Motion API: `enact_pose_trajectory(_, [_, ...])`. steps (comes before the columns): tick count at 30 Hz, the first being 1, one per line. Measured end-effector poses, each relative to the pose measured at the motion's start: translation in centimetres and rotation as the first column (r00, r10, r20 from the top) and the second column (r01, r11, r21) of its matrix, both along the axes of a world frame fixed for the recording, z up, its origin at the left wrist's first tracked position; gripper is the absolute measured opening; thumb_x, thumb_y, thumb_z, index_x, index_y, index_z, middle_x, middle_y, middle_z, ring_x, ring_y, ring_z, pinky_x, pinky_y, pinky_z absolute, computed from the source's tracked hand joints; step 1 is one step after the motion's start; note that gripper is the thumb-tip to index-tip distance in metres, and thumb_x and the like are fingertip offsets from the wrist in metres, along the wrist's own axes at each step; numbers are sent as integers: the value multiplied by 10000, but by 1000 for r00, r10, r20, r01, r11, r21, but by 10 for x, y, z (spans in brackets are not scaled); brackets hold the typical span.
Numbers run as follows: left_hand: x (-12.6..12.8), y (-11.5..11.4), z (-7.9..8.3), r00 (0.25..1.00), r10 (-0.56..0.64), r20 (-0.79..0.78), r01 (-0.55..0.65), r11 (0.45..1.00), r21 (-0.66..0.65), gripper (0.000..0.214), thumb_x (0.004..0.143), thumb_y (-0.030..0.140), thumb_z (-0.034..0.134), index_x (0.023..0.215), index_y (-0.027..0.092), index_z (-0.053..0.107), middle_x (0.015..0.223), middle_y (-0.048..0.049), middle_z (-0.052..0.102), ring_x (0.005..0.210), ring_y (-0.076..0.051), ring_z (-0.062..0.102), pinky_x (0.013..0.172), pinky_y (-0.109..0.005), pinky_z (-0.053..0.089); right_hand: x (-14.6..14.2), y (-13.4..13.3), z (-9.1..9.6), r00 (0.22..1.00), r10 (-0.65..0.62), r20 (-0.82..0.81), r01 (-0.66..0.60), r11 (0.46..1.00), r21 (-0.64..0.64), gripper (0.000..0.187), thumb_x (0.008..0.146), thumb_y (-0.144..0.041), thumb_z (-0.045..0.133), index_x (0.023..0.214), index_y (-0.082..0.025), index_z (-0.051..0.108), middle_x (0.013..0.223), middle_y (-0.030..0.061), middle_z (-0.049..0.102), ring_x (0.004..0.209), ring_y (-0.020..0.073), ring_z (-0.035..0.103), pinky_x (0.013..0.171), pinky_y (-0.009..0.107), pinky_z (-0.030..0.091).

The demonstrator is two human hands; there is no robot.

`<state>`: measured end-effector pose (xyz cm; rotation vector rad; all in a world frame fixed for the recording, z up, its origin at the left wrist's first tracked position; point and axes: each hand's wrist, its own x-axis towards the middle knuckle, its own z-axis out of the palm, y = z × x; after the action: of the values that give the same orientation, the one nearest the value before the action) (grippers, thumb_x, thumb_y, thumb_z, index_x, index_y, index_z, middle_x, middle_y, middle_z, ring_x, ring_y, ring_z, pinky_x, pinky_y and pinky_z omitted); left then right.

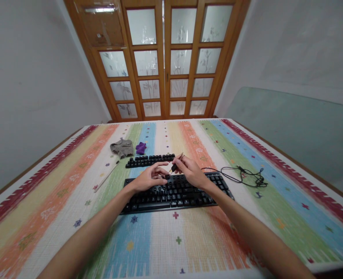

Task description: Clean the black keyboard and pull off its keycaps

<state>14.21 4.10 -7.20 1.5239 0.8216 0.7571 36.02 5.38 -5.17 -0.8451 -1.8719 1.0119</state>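
A black computer keyboard (186, 195) lies in front of me, with part of its upper rows bare of keycaps. My right hand (190, 170) is closed around a small keycap puller (174, 167), which has a black body and thin brassy wire at its ends. Just left of it, my left hand (151, 177) pinches a black keycap (167, 176) over the keyboard's upper part. The puller's lower wire end is at this keycap; whether they touch I cannot tell. Loose black keycaps (148, 159) stand in rows behind the keyboard.
A thin brush (106, 177) lies left of the keyboard. Behind are a crumpled grey cloth (122, 148) and a purple cloth (141, 147). The keyboard's black cable (247, 175) lies coiled at right. A striped tablecloth (177, 252) covers the table.
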Motion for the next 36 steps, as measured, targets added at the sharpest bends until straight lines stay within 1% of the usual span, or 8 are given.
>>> enact_pose_trajectory(7, [15,-15,-10,961,100,258,-52,981,-185,610,668,318,834,1200,184,567,827,8,609,772,-126,606,802,-301,453,5,-3,-7,984,81,-156,-91,994,-57,462,917,-619,446,910,-171,557,825,34,555,670,133,552,634,280,472])
enact_pose_trajectory(13, [18,-18,-13,927,145,347,-88,981,-174,552,683,379,823,1147,178,599,803,6,611,736,-118,601,767,-282,465,6,-12,-10,980,144,-136,-144,989,15,414,937,-581,441,925,-184,558,851,40,560,748,151,554,713,300,479])
enact_pose_trajectory(17, [15,-18,-12,959,169,227,-160,985,-60,530,697,380,816,1131,165,602,853,-30,670,799,-145,636,794,-295,485,5,-18,-10,990,123,-74,-120,992,39,380,964,-535,413,929,-188,564,881,53,578,793,166,566,744,312,479])
enact_pose_trajectory(20, [12,-20,-8,973,218,76,-227,965,132,433,709,383,801,1046,163,642,932,-63,707,868,-182,659,826,-328,508,6,-20,-8,996,78,-44,-74,994,75,343,981,-488,397,943,-190,565,878,54,582,786,168,564,751,315,473])
enact_pose_trajectory(22, [10,-23,-4,967,251,-53,-223,925,308,320,752,376,763,983,171,679,948,-72,723,884,-198,667,847,-349,511,5,-21,-7,997,67,-33,-64,994,85,324,986,-462,391,945,-190,562,877,52,581,781,165,565,751,311,470])
enact_pose_trajectory(26, [4,-26,4,928,277,-247,-92,817,570,203,848,353,666,966,194,713,971,-67,733,908,-202,665,884,-359,504,4,-21,-7,998,55,13,-56,996,74,296,988,-436,391,946,-191,552,863,44,583,763,161,570,731,298,464])
enact_pose_trajectory(30, [-4,-19,3,886,359,-292,-80,740,668,219,899,324,590,1041,194,695,982,-57,707,864,-170,648,828,-316,513,3,-21,-8,997,41,67,-46,996,73,271,990,-395,390,912,-187,546,818,32,585,746,160,569,725,291,449])
enact_pose_trajectory(36, [-16,5,-7,798,413,-439,6,723,691,257,923,276,526,1107,189,682,922,-53,694,810,-169,630,799,-309,493,8,-25,-12,980,26,197,-47,993,106,245,986,-323,397,839,-188,537,774,28,592,723,162,571,722,292,429])
